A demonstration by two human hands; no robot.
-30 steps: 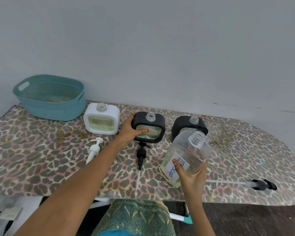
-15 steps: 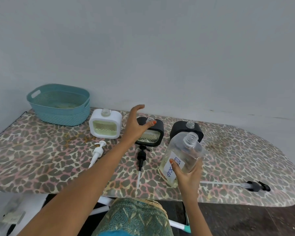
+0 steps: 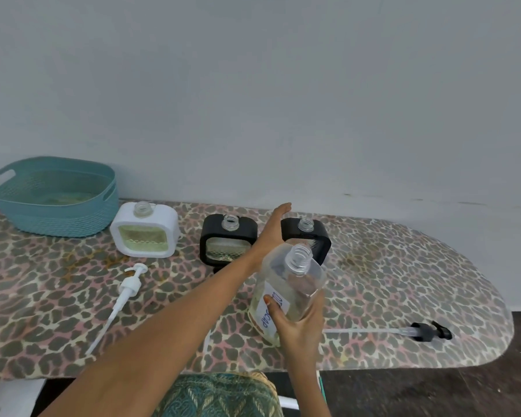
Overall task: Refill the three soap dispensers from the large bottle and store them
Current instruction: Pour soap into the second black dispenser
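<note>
One job each. My right hand (image 3: 298, 323) grips the large clear plastic bottle (image 3: 286, 284); my straight-fingered left hand (image 3: 272, 233) should steady the right black square dispenser (image 3: 319, 234) first.

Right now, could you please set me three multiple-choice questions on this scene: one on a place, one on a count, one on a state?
1. Where on the board does the basket stand? A. far left end B. far right end C. middle
2. Of the three dispensers, how many are black? A. one B. two C. three
3. The big bottle is: A. capped B. uncapped C. lying flat
Answers: 1 A, it sits left of all three dispensers. 2 B, two are black, one white. 3 B, its threaded neck is bare while the right hand holds it.
</note>
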